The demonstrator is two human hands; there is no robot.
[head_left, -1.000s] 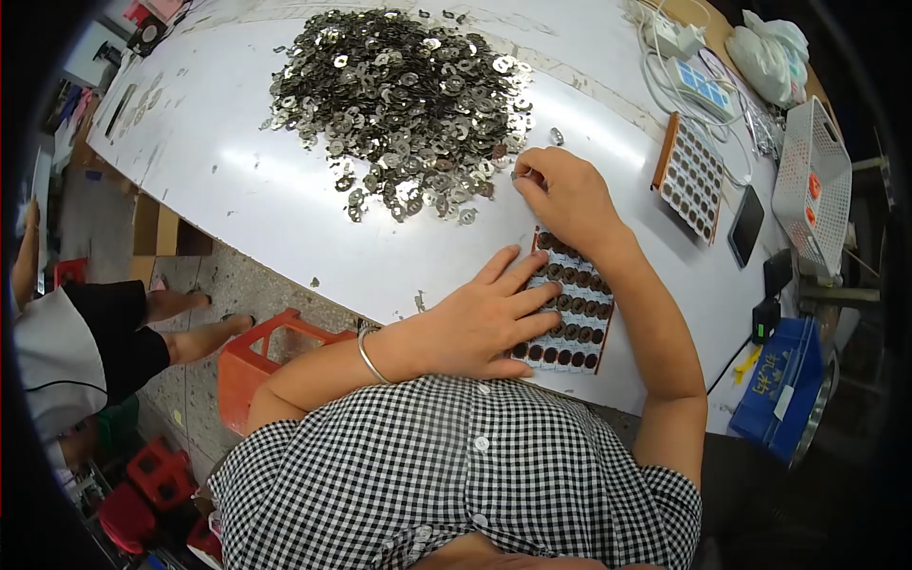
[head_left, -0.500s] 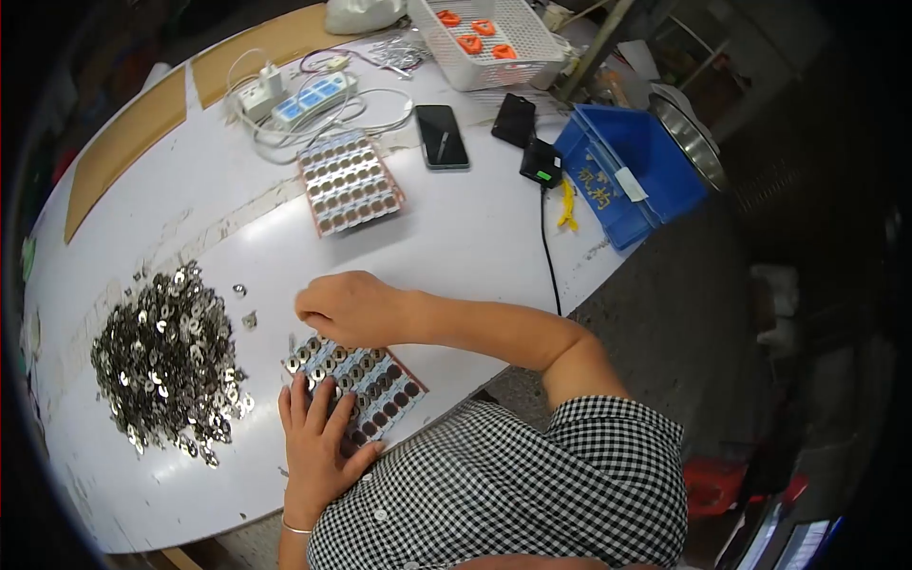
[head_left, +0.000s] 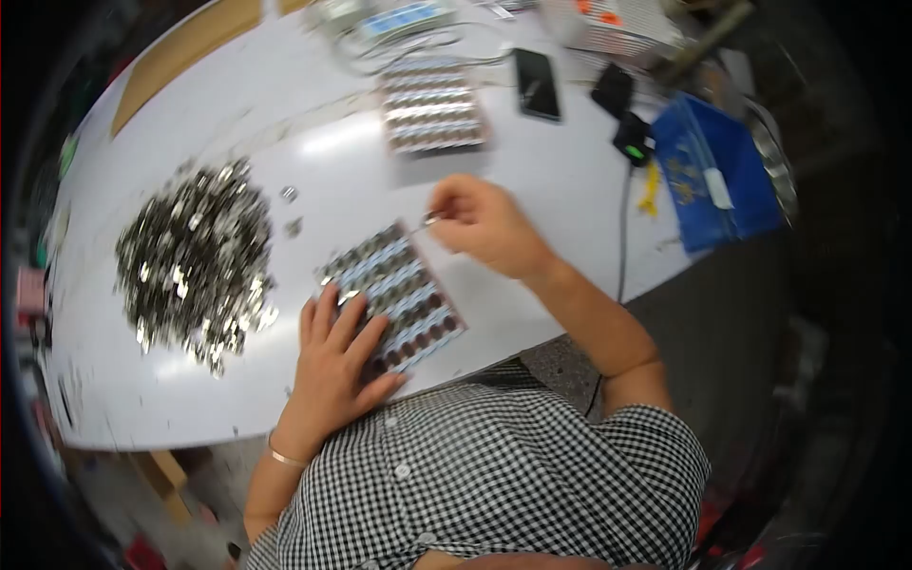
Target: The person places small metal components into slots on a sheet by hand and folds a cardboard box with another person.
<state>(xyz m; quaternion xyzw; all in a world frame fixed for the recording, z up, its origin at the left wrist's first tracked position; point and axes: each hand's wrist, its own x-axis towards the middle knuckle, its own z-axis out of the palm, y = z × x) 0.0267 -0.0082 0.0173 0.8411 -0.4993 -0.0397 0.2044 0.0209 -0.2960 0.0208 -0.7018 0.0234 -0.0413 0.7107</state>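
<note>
I have the right hand (head_left: 483,226) near the centre of the frame, its thumb and forefinger pinched together on a small metal piece (head_left: 430,219); motion blur hides the piece's exact shape. It sits at the fingertips, just to the right of the top corner of the tray (head_left: 436,282), which lies tilted on the table (head_left: 532,214), a little below centre. I see rows of dark round parts across that tray.

My left hand (head_left: 334,366), lower and left of centre, is spread flat and grips nothing: its fingertips rest over the tray's left part, and the thumb lies by the lower edge.

At the left of the frame I have a heap of metal pieces (head_left: 195,261), well apart from both hands. A second tray (head_left: 435,106) lies at top centre, above the right hand.
</note>
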